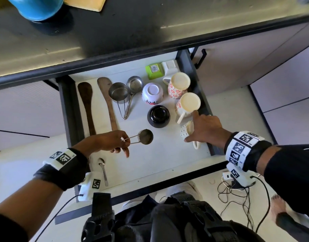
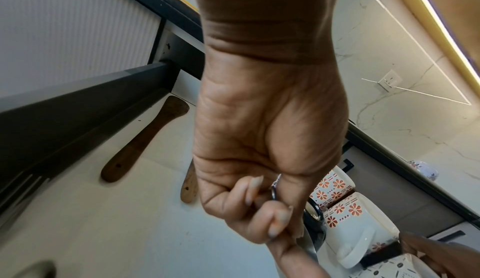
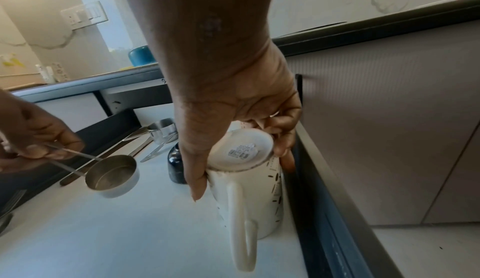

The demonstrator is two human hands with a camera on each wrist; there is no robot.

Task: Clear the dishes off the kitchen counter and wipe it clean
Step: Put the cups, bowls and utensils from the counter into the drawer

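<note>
Left hand (image 1: 108, 141) pinches measuring cup (image 1: 146, 136) handle; bowl at 3 o'clock from fingers. Right hand (image 1: 205, 130) grips upturned mug (image 3: 246, 181).

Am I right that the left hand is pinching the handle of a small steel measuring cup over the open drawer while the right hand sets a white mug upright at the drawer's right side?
Nearly. The white mug is upside down, not upright: the right wrist view shows its labelled base facing up under the right hand. The left hand does pinch the measuring cup handle over the drawer.
</note>
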